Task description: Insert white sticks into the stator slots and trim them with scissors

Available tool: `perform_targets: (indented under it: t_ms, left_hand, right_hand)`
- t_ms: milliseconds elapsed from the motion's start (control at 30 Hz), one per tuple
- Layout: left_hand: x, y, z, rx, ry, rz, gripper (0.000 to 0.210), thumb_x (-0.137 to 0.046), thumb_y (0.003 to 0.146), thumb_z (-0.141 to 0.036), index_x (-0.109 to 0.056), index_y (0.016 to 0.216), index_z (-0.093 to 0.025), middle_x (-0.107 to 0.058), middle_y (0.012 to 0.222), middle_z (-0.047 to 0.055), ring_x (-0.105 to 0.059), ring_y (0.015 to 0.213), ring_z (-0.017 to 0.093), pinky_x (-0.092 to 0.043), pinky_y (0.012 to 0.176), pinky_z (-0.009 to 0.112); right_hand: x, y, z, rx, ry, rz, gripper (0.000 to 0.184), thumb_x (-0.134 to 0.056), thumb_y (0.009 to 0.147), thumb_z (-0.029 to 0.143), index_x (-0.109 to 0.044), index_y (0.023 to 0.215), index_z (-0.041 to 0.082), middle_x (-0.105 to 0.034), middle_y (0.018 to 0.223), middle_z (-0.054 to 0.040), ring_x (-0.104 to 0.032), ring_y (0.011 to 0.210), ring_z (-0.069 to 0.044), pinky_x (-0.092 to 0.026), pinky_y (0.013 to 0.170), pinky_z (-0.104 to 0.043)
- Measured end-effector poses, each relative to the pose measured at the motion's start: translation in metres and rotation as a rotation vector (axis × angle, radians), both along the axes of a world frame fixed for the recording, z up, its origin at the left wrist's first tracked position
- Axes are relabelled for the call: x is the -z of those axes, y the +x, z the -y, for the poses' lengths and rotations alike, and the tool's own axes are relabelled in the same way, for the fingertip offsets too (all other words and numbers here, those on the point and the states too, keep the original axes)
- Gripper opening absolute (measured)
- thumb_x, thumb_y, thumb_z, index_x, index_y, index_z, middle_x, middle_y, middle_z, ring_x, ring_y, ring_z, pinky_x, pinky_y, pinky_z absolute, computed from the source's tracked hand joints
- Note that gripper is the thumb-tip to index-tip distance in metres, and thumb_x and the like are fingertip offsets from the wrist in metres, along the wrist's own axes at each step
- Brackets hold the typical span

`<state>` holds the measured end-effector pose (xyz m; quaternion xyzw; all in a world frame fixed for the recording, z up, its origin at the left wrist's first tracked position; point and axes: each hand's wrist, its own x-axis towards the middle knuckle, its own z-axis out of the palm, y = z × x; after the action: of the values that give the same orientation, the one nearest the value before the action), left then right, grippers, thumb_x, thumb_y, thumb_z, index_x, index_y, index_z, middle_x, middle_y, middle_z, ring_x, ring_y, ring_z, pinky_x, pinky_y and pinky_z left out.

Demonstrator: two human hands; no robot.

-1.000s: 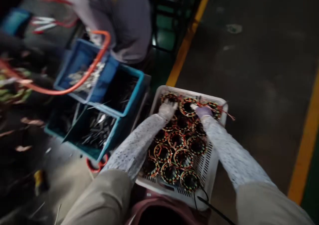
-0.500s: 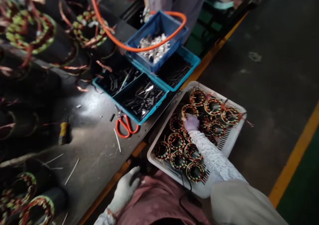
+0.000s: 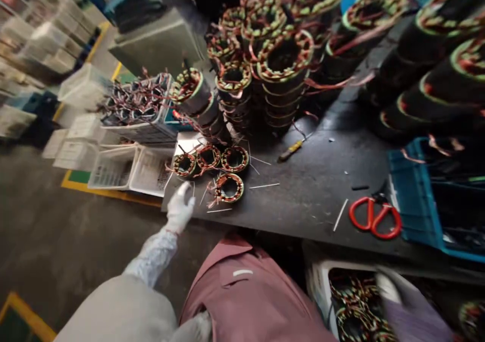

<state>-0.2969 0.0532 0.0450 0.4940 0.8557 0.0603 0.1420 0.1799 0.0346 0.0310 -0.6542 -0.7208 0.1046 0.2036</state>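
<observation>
My left hand [image 3: 180,209], in a white glove, reaches over the front edge of the metal table [image 3: 299,200]. Its fingers look apart, with nothing visible between them. Just beyond it lie several wound stators, rings of copper wire and pale green insulation, the closest being one stator [image 3: 229,187] and another stator [image 3: 184,165]. At the lower right, my right hand [image 3: 407,301], in a purple glove, is smeared by motion over a white basket [image 3: 322,286] of similar stators. Whether it holds anything cannot be made out.
Tall stator stacks [image 3: 280,79] stand along the back. Red-handled scissors [image 3: 375,218], a yellow-handled screwdriver [image 3: 291,149] and thin white sticks lie on the table. A blue bin [image 3: 417,195] is at right. White crates [image 3: 113,167] stand on the floor at left.
My view has swung left along the table. My left hand has gone from beside my lap to the stators on the table. My right hand has shifted off the stator it touched.
</observation>
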Motion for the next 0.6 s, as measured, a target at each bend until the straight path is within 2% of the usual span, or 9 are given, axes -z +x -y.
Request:
perform_targets:
  t_ms: [33,67,133,200,267,300,433,533,600]
  left_hand:
    - [-0.002,-0.029,-0.019,0.040,-0.052,-0.113,0.058,-0.049,0.084,-0.024,-0.039,0.139,-0.011,-0.051,0.137,0.014,-0.050,0.125,0.023,-0.039,0.107,0.035]
    - [-0.002,-0.053,-0.039,0.131,-0.126,-0.190,0.058,-0.049,0.084,-0.024,-0.037,0.140,-0.012,-0.047,0.141,0.015,-0.046,0.129,0.025,-0.037,0.108,0.036]
    - [0.005,-0.083,-0.076,0.263,-0.255,-0.217,0.060,-0.050,0.085,-0.027,-0.036,0.141,-0.011,-0.048,0.139,0.018,-0.046,0.127,0.028,-0.037,0.106,0.037]
    - [0.017,-0.092,-0.098,0.313,-0.328,-0.185,0.070,-0.055,0.082,-0.031,-0.032,0.142,-0.006,-0.056,0.127,0.022,-0.051,0.121,0.032,-0.041,0.100,0.039]
    - [0.029,-0.089,-0.100,0.320,-0.374,-0.151,0.080,-0.058,0.079,-0.035,-0.026,0.144,-0.001,-0.062,0.113,0.025,-0.057,0.112,0.035,-0.045,0.092,0.042]
    - [0.034,-0.085,-0.095,0.329,-0.397,-0.133,0.081,-0.056,0.080,-0.037,-0.023,0.144,-0.001,-0.064,0.108,0.024,-0.059,0.107,0.035,-0.047,0.088,0.042]
    - [0.036,-0.079,-0.068,0.469,-0.446,0.006,0.066,-0.045,0.088,-0.034,-0.024,0.146,-0.012,-0.067,0.108,0.015,-0.065,0.097,0.024,-0.050,0.083,0.033]
    - [0.025,-0.088,-0.071,0.649,-0.334,0.019,0.058,-0.042,0.088,-0.020,-0.030,0.145,-0.024,-0.054,0.135,0.012,-0.051,0.123,0.023,-0.039,0.103,0.036]
    - [0.021,-0.093,-0.088,0.796,-0.209,-0.037,0.061,-0.043,0.085,-0.013,-0.032,0.145,-0.021,-0.039,0.148,0.013,-0.031,0.139,0.027,-0.022,0.114,0.046]
  right_hand:
    - [-0.005,-0.030,-0.006,0.033,0.049,-0.019,0.034,-0.038,0.090,0.041,-0.055,0.120,0.044,-0.070,0.094,-0.0076,-0.067,0.094,-0.026,-0.050,0.081,-0.047]
    - [-0.006,-0.066,-0.018,-0.092,0.024,-0.037,0.037,-0.041,0.088,0.042,-0.053,0.123,0.039,-0.070,0.100,-0.0086,-0.067,0.095,-0.026,-0.051,0.081,-0.046]
    - [-0.003,-0.150,-0.059,-0.343,-0.051,0.040,0.048,-0.049,0.085,0.044,-0.053,0.128,0.024,-0.064,0.121,-0.0122,-0.054,0.121,-0.027,-0.044,0.100,-0.045]
    - [0.006,-0.233,-0.110,-0.526,-0.142,0.197,0.066,-0.060,0.079,0.047,-0.048,0.133,0.011,-0.051,0.137,-0.0164,-0.035,0.136,-0.030,-0.030,0.112,-0.045]
    - [0.016,-0.300,-0.152,-0.592,-0.271,0.355,0.079,-0.070,0.071,0.044,-0.044,0.135,0.004,-0.045,0.141,-0.0202,-0.031,0.137,-0.033,-0.022,0.115,-0.045]
    - [0.020,-0.323,-0.166,-0.595,-0.322,0.434,0.077,-0.073,0.069,0.038,-0.045,0.133,0.004,-0.048,0.138,-0.0213,-0.033,0.136,-0.034,-0.019,0.115,-0.045]
    - [0.029,-0.356,-0.181,-0.563,-0.428,0.568,0.051,-0.073,0.067,0.026,-0.059,0.113,0.008,-0.062,0.115,-0.0183,-0.052,0.115,-0.030,-0.016,0.113,-0.043]
    - [0.032,-0.353,-0.176,-0.540,-0.482,0.563,0.055,-0.074,0.066,0.026,-0.057,0.114,0.006,-0.064,0.110,-0.0183,-0.056,0.108,-0.029,-0.018,0.112,-0.043]
    - [0.034,-0.354,-0.177,-0.511,-0.515,0.556,0.058,-0.073,0.066,0.025,-0.055,0.117,0.004,-0.065,0.107,-0.0205,-0.058,0.105,-0.030,-0.023,0.109,-0.044]
